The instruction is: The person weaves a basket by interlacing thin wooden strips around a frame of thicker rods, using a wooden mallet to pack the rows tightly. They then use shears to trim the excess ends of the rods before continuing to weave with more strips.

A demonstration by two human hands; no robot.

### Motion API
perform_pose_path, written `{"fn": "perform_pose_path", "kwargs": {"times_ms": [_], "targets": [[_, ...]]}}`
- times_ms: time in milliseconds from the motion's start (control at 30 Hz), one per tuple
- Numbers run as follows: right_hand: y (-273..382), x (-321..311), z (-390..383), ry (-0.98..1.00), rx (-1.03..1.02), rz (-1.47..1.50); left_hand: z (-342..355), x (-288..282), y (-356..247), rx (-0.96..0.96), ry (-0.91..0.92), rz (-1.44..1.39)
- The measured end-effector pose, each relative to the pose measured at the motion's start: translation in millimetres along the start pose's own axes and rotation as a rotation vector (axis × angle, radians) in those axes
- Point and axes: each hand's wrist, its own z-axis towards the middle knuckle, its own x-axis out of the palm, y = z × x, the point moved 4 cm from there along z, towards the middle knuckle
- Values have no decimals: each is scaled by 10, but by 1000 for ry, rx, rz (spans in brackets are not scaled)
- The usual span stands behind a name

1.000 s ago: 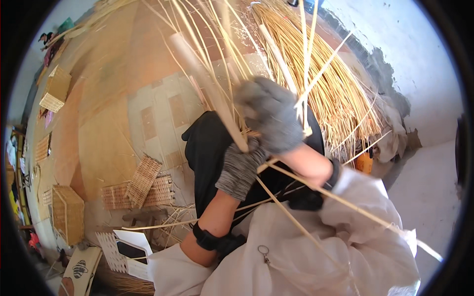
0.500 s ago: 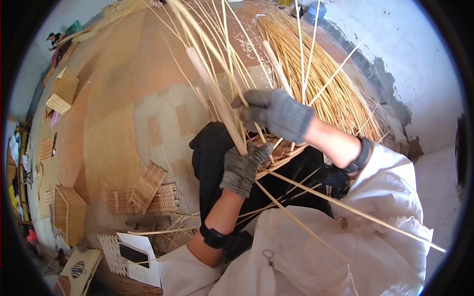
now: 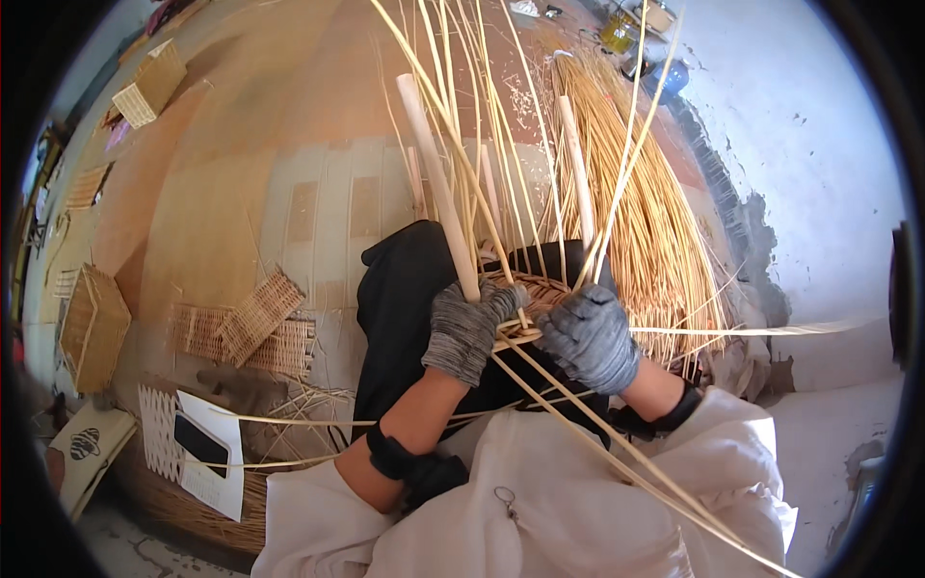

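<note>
A half-woven wicker basket [image 3: 541, 297] lies over my lap, with thick peeled wooden posts [image 3: 438, 183] and thin upright wicker rods [image 3: 501, 144] rising from it. My left hand [image 3: 472, 330], in a grey knitted glove, is closed round the basket's near-left edge, at the foot of one post. At the right of the same edge my right hand [image 3: 588, 339], gloved alike, is closed on a wicker rod [image 3: 761, 331]; its fingers are partly hidden. Other bent rods [image 3: 626, 453] run from the edge across my lap to the lower right.
Beyond the basket a large bundle of loose rods [image 3: 646, 212] lies along the wall. Flat woven panels [image 3: 260, 318] rest on the floor at left, near box-shaped baskets [image 3: 94, 318]. A dark phone [image 3: 201, 445] lies on a white sheet at lower left.
My right hand has come down from among the upright rods to the basket's right edge. One rod now points out to the right, and two run to the lower right. The view has shifted.
</note>
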Motion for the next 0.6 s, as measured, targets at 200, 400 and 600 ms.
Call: {"fn": "perform_pose_path", "kwargs": {"times_ms": [200,400,600], "targets": [[-45,-404,56,-14,110,487,-66,1,-50,7,62,-16],[140,-512,-16,426,233,351,-55,-48,-151,-17,662,-283],[-489,-12,-335,-270,1013,1631,-67,-187,-64,-72,399,-41]]}}
